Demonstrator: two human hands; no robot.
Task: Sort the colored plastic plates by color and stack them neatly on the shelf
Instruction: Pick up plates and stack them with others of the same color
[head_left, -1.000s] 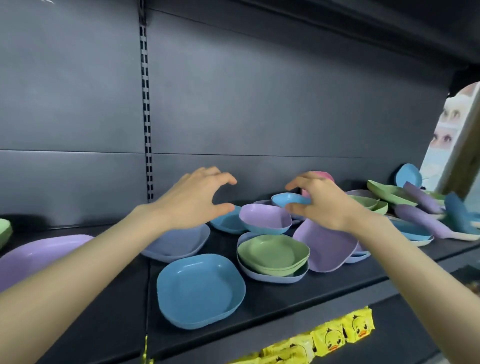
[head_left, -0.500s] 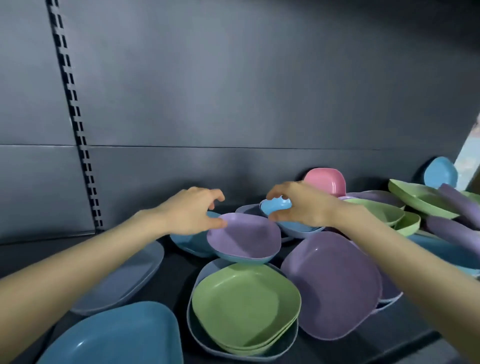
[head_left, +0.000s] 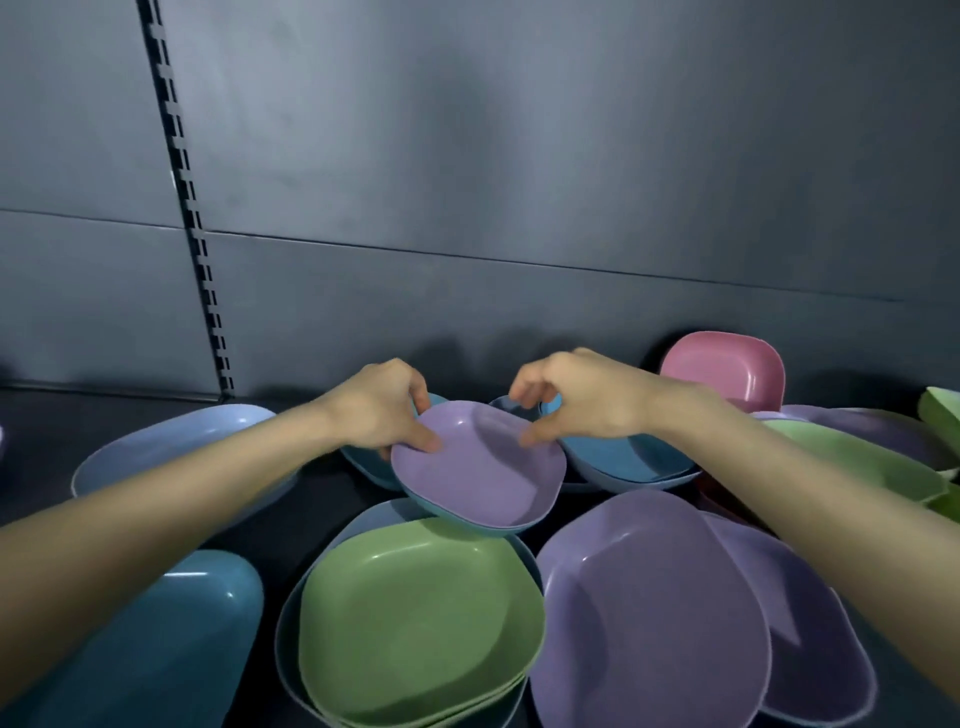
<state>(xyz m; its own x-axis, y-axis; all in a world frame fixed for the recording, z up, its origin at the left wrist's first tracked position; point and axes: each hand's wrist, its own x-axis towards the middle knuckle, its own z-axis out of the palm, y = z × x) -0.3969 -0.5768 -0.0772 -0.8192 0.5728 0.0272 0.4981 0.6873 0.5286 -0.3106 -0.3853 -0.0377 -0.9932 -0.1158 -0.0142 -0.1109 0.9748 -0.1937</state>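
A small purple plate (head_left: 483, 467) sits on a blue plate in the middle of the dark shelf (head_left: 322, 493). My left hand (head_left: 384, 410) grips its left rim, thumb on top. My right hand (head_left: 576, 400) pinches its far right rim, thumb inside the plate and fingers curled behind. A stack of green plates (head_left: 415, 618) lies in front on a pale blue one. Two large purple plates (head_left: 649, 618) overlap at the right. Blue plates (head_left: 623, 457) rest just behind my right hand.
A pink plate (head_left: 722, 369) leans on the back wall at the right. Green plates (head_left: 852, 462) and more purple ones crowd the far right. A pale blue plate (head_left: 171, 441) and a blue plate (head_left: 171, 639) lie at the left. A slotted upright (head_left: 192, 218) runs up the back panel.
The view has closed in on the shelf. My left hand has taken hold of the small purple plate's rim. My right hand has moved from the blue plate's rim to the purple plate.
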